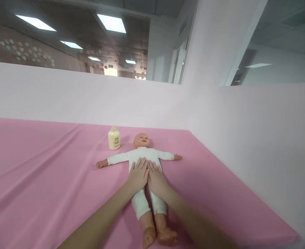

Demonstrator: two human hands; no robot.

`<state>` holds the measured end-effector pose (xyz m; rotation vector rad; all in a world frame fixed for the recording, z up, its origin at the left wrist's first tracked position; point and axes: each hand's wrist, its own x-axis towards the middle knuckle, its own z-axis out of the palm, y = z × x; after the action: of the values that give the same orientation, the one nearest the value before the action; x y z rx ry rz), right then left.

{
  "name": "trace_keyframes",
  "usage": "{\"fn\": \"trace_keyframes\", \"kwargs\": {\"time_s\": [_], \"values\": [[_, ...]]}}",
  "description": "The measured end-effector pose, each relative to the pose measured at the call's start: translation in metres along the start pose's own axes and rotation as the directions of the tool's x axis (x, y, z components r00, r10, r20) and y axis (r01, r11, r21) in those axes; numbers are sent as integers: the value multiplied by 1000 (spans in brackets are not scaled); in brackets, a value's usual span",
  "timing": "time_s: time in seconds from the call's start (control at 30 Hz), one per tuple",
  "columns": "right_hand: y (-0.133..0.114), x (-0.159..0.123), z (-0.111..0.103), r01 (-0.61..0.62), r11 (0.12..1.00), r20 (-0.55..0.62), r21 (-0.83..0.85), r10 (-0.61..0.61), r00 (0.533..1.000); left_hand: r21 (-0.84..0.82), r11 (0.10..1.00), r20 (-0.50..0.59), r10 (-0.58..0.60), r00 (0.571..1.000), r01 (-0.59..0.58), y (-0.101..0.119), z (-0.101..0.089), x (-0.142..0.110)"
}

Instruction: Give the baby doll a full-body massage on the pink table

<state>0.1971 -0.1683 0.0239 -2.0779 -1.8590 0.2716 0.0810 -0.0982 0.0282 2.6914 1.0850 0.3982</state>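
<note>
A baby doll point(142, 154) in a white bodysuit lies on its back on the pink sheet, arms spread, head away from me, bare feet toward me. My left hand point(138, 174) rests flat on the doll's belly with fingers stretched out and together. My right hand point(156, 178) lies flat beside it, touching it, also on the doll's lower torso. Neither hand holds anything. A small pale yellow bottle point(114, 138) stands upright just left of the doll's head.
The pink sheet point(38, 173) covers a wide mattress-like surface. Pale pink walls point(245, 131) close it off at the back and along the right side. Ceiling lights and a corridor show above the walls.
</note>
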Motion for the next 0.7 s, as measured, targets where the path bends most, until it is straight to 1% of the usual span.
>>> {"fn": "trace_keyframes", "kwargs": {"time_s": [0.07,0.1,0.13,0.23,0.33,0.4,0.47,0.6,0.7], "values": [[6,22,1,0,1000,-26,-14,0,1000,13,999,14,30,999,-30,-4,0,7],[10,34,1,23,1000,-20,-11,-24,1000,13,999,25,46,999,-46,-6,0,9],[15,46,1,22,1000,-18,-10,-22,1000,12,998,33,63,997,-64,-8,0,9],[28,79,0,-50,998,-72,-29,48,996,0,993,44,115,992,-116,-11,0,6],[34,103,3,-123,991,-142,-51,114,983,-28,992,62,125,990,-124,-15,3,6],[34,112,6,-198,979,-183,-50,186,965,-61,994,74,98,992,-93,-19,7,11],[33,115,7,-249,967,-205,-54,233,951,-96,995,59,47,997,-41,-23,12,20],[31,113,9,-238,968,-209,-82,217,954,-101,994,-29,-41,999,38,-34,23,51],[32,112,11,-241,968,-208,-74,221,953,-84,990,-80,-122,989,116,-41,30,75]]}}
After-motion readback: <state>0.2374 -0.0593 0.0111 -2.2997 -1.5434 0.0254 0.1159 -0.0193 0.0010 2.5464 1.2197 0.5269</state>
